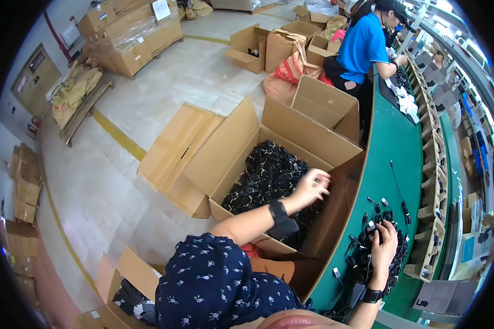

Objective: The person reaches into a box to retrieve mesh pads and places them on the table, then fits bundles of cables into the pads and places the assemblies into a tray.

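Observation:
A large open cardboard box (233,129) holds a heap of short black cables (263,175) with pale ends. Above the right part of that heap is my left hand (312,188), its fingers loosely bent and apart, slightly blurred; I see nothing held in it. On the green workbench (392,137) lies a tangled pile of black cables (362,255) with white and metal plugs. My right hand (384,247) rests on this pile, fingers curled round some cables; its fingertips are partly lost among them. One cable (396,183) stretches away from the pile along the bench.
A slotted rail (433,181) runs along the bench's far side. A person in a blue shirt (362,44) works farther up the bench. Other cartons stand behind the box, and a small open carton (132,274) sits at lower left. Stacked boxes (132,38) fill a pallet behind.

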Demonstrator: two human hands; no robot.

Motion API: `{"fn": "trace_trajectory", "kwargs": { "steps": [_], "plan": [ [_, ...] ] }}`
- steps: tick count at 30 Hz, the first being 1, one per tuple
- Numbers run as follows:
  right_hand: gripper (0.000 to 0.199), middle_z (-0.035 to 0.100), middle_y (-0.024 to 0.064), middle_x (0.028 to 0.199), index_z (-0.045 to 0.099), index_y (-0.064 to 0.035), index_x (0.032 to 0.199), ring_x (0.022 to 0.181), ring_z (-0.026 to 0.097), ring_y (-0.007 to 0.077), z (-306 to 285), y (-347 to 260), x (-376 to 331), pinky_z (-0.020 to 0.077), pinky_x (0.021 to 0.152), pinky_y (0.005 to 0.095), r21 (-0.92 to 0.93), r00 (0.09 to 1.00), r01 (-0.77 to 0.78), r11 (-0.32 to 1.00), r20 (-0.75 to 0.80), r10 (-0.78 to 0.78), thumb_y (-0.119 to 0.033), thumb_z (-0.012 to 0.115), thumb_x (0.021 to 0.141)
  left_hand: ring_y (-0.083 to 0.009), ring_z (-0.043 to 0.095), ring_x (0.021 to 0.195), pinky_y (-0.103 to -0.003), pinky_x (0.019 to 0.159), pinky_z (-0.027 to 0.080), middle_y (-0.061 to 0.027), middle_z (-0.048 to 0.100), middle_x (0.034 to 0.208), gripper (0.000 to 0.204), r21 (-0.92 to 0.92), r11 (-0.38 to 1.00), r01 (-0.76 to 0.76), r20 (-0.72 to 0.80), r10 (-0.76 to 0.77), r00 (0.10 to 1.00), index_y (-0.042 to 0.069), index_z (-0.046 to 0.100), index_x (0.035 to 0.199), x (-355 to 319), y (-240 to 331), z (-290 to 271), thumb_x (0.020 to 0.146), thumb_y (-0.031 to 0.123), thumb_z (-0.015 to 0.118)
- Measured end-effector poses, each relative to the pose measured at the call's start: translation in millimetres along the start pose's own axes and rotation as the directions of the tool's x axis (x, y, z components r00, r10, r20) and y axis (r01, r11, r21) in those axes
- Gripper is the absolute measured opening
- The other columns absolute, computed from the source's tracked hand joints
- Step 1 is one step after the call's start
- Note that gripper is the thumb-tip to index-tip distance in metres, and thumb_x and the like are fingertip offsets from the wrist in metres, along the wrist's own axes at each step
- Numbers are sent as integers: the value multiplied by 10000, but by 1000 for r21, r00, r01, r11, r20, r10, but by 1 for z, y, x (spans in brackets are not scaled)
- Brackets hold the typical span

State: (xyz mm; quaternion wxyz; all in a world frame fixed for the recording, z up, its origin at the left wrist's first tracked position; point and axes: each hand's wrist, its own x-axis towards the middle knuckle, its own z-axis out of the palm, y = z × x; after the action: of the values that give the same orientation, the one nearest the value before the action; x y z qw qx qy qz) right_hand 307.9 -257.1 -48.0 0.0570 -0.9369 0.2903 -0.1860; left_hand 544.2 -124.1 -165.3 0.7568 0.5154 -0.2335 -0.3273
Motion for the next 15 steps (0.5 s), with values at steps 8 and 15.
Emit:
{"fn": "trace_trajectory", "kwargs": {
  "steps": [8,15],
  "plan": [
    [151,556,102,1109,614,-40,917,1052,509,271,6,6,5,380,911,355,-44,1000,5,999,-11,-6,-68,557,781,-363,453,1105,-497,895,400,-211,422,1233,762,721,175,671,-609,-304,733,15,370,1235,-39,-134,-169,687,453,669],
    [138,556,88,1115,613,-52,906,1070,494,267,2,4,17,337,940,372,-12,994,-89,996,61,89,-86,547,790,-362,274,1249,-538,970,287,-152,121,1427,1036,604,28,797,-681,-502,534,92,201,1375,-76,-174,-215,595,536,719]
  ]
}}
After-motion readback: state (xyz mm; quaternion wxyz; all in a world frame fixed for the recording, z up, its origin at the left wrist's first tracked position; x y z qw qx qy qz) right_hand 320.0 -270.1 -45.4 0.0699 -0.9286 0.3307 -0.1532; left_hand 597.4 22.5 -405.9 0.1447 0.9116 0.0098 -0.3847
